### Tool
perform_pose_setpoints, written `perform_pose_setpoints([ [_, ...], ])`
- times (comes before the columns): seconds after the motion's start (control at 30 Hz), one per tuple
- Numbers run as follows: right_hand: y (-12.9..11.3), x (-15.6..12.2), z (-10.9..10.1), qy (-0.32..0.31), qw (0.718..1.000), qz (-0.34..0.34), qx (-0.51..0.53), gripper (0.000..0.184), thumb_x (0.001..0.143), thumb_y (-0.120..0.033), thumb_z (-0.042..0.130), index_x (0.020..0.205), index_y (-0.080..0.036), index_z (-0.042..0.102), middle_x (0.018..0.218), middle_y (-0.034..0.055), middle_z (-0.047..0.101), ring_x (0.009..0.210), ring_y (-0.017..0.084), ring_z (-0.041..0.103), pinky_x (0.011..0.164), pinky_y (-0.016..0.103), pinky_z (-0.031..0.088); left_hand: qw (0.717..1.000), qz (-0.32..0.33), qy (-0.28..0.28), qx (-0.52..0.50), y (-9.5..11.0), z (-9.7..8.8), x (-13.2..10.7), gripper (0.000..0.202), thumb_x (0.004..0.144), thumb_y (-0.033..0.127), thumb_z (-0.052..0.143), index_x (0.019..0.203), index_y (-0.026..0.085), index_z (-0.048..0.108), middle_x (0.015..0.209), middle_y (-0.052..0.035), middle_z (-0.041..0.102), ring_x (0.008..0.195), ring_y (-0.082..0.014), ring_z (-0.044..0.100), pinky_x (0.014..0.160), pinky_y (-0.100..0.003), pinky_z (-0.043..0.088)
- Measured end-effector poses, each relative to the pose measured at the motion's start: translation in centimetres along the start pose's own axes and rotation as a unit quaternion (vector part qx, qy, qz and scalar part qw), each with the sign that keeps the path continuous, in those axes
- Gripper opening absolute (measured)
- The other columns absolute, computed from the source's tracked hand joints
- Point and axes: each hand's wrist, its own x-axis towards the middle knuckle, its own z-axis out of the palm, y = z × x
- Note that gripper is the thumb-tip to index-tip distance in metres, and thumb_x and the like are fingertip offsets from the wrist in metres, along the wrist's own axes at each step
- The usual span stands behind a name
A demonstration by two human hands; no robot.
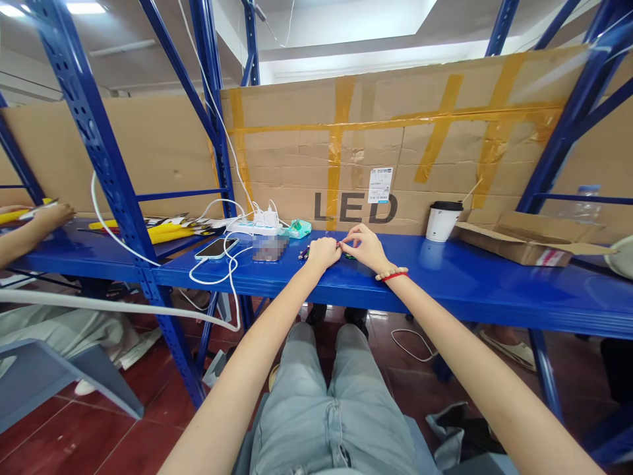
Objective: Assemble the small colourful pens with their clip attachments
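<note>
Both my hands rest on the blue shelf (445, 277), close together in front of the "LED" cardboard. My left hand (323, 253) is curled shut with its fingers tucked over small dark parts lying on the shelf. My right hand (364, 247) wears a red bead bracelet and pinches a thin red-tipped piece between thumb and forefinger, touching the left hand's fingers. The piece is too small to name. A few more small dark and green bits (302, 254) lie just left of my left hand.
A phone (216, 248) on a white cable, a power strip (257, 227), a teal packet (298, 228), a lidded cup (442, 220) and a flat cardboard box (524, 239) sit on the shelf. Another person's hand (47, 218) works at far left near yellow items (168, 232).
</note>
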Motion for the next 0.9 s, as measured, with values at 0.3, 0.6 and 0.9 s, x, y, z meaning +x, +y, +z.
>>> perform_pose_setpoints([
  [0.3, 0.74, 0.18, 0.44, -0.010, 0.998, 0.035, 0.051, 0.020, 0.072, -0.035, 0.064, 0.070, -0.016, 0.072, 0.087, 0.0053, 0.060, 0.056, 0.009, 0.051, 0.058, 0.027, 0.047, 1.000, 0.004, -0.004, -0.004, 0.02, -0.22, -0.20, 0.040, 0.089, 0.036, 0.037, 0.097, 0.013, 0.069, 0.102, -0.0147, 0.068, 0.097, -0.0252, 0.064, 0.083, -0.034, 0.048],
  [0.6, 0.94, 0.21, 0.43, -0.026, 0.996, 0.059, 0.058, 0.019, 0.071, -0.034, 0.065, 0.071, -0.017, 0.073, 0.087, 0.0053, 0.061, 0.056, 0.010, 0.053, 0.059, 0.028, 0.049, 1.000, 0.013, -0.006, 0.002, -0.01, -0.16, -0.19, 0.040, 0.089, 0.035, 0.035, 0.097, 0.013, 0.068, 0.103, -0.0148, 0.068, 0.097, -0.0259, 0.064, 0.083, -0.035, 0.048],
  [0.9, 1.14, 0.18, 0.34, -0.023, 0.995, 0.069, 0.074, 0.020, 0.069, -0.036, 0.067, 0.071, -0.017, 0.073, 0.090, 0.0065, 0.062, 0.056, 0.010, 0.053, 0.059, 0.029, 0.050, 1.000, 0.012, -0.011, 0.002, -0.02, -0.18, -0.14, 0.041, 0.089, 0.037, 0.036, 0.099, 0.013, 0.068, 0.102, -0.0151, 0.068, 0.098, -0.0255, 0.063, 0.083, -0.035, 0.047],
])
